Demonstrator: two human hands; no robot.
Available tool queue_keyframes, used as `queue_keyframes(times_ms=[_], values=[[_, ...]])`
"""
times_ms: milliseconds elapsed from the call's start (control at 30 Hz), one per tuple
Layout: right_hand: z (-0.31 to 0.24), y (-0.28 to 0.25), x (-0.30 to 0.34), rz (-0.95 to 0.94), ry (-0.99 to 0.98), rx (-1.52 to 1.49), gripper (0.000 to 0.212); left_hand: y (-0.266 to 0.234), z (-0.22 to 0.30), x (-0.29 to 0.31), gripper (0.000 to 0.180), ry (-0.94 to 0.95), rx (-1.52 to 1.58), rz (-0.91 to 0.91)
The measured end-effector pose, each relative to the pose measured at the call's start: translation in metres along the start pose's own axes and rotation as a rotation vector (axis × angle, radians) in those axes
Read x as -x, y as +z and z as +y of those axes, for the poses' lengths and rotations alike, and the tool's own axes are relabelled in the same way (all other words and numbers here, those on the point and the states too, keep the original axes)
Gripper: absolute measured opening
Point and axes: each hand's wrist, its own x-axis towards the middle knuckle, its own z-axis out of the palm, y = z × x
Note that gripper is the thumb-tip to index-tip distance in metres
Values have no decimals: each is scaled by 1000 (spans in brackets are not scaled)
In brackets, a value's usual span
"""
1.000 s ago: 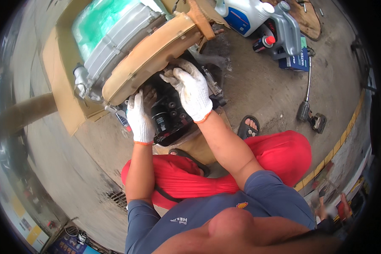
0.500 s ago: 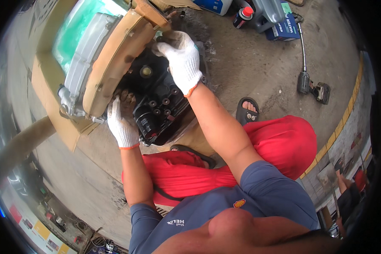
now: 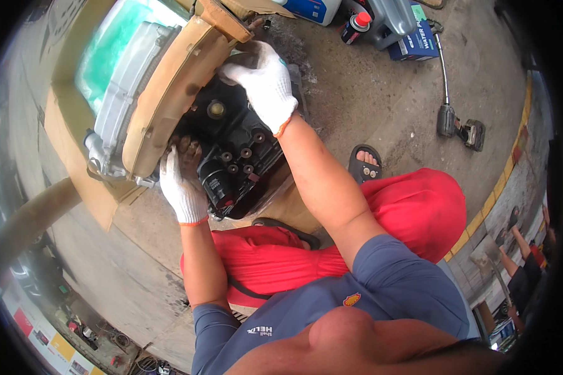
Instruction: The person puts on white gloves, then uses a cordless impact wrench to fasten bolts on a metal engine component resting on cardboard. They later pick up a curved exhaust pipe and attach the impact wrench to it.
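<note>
A dark engine block (image 3: 247, 134) stands in front of me, with a black oil filter (image 3: 218, 181) on its near side. Along its left side runs a long curved tan cover (image 3: 169, 94), and a grey metal housing (image 3: 126, 84) lies beyond that. My left hand (image 3: 182, 178), in a white knit glove with soiled fingertips, is closed at the cover's near end. My right hand (image 3: 266, 78), gloved too, is curled round the cover's far end against the block. Its fingertips are partly hidden.
Green-tinted plastic (image 3: 100, 69) lies in an opened cardboard box (image 3: 75, 144) at the left. On the floor to the right are a red-capped can (image 3: 355, 30), a grey jug (image 3: 391, 22), a blue box (image 3: 416, 44) and a cordless power tool (image 3: 447, 119). Another person (image 3: 524, 275) is at the right rim.
My right hand has shifted slightly up and left at the cover's far end. My left hand keeps nearly the same place. More of the other person shows at the right rim.
</note>
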Motion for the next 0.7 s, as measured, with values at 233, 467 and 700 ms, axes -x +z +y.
queue_keyframes(times_ms=[233, 467, 700], values=[[11, 2, 8, 68, 22, -183, 44, -3, -1, -1, 40, -1, 23, -23], [8, 8, 10, 140, -146, 184, 44, -5, -1, -2, 37, -7, 26, -47], [8, 19, 13, 167, -58, -195, 39, -6, -2, -4, 38, -9, 17, -64]])
